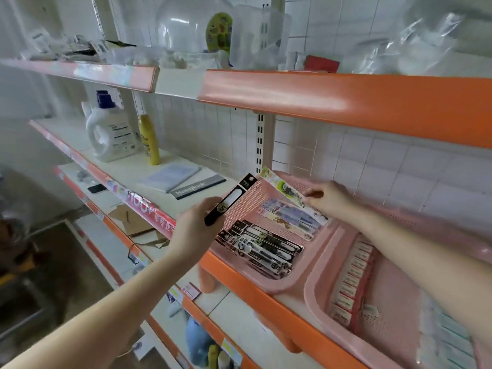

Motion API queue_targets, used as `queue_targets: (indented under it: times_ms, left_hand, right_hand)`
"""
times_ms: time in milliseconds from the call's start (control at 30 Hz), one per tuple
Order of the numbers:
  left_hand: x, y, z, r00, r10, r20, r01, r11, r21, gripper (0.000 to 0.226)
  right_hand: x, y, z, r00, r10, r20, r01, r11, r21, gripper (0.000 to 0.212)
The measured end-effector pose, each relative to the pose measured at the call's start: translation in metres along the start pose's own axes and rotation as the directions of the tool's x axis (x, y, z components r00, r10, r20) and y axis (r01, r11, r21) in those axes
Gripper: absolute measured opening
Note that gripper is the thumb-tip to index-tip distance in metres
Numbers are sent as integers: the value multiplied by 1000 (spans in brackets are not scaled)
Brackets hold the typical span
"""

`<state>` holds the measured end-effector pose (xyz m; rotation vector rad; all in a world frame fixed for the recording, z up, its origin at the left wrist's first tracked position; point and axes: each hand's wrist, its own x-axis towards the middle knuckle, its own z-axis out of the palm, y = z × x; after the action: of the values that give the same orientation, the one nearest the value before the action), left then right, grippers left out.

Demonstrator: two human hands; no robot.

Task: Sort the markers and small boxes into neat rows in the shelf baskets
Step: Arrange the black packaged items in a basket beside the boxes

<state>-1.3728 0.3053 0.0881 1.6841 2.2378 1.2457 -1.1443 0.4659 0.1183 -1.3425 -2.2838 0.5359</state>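
Note:
A pink perforated basket (241, 201) sits on the orange-edged shelf, with black-and-white marker packs (262, 247) lying in a row at its front and pale colourful packs (292, 218) behind them. My left hand (198, 225) grips a black marker pack (230, 199) just outside the basket's left wall, tilted up. My right hand (328, 198) reaches into the basket's back and pinches a colourful green-and-yellow pack (283, 189) leaning against the rear wall. A second pink basket (318, 294) to the right holds a row of small red-and-white boxes (352, 278).
To the left on the same shelf stand a white detergent jug (111, 129), a yellow bottle (149, 139) and a grey notebook (197, 186). An orange shelf edge (346, 102) overhangs above. Lower shelves hold cardboard (130, 219) and small items.

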Motion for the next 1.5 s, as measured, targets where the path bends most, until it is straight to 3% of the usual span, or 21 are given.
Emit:
queue_targets:
  times_ms: [100,367,533,767,900,1067,1133,1200,1333,1500]
  left_hand:
    - [30,0,10,998,35,56,-38,998,57,36]
    - [63,-11,53,990,10,141,-18,998,55,37]
    - [82,-12,66,987,6,161,0,999,-38,35]
    - [91,-22,75,957,61,284,-57,998,-22,36]
    - [111,-25,76,935,127,331,-140,990,16,36]
    - [125,-20,95,915,159,370,-152,987,-49,36]
    - [122,-18,99,892,185,412,-182,982,-49,36]
    - [122,-20,101,897,195,396,-186,981,-61,37]
    - [122,-28,104,926,146,349,-109,986,-123,41]
    - [115,-25,109,884,191,426,-187,981,-53,47]
  right_hand:
    - [29,7,18,995,16,95,-16,1000,2,20]
    - [80,29,58,942,77,327,1,973,-232,20]
    - [91,28,74,890,118,440,-14,973,-232,18]
    - [97,24,87,861,175,477,-14,946,-323,14]
    - [100,23,85,876,167,452,45,905,-422,22]
    - [95,27,85,893,200,403,-5,900,-435,20]
    - [95,28,77,944,156,291,-53,941,-333,11]
    - [92,27,66,972,82,219,-65,994,-86,13]
    - [76,22,63,948,-64,310,-78,902,424,17]
    - [75,20,69,981,-48,189,-65,833,549,8]
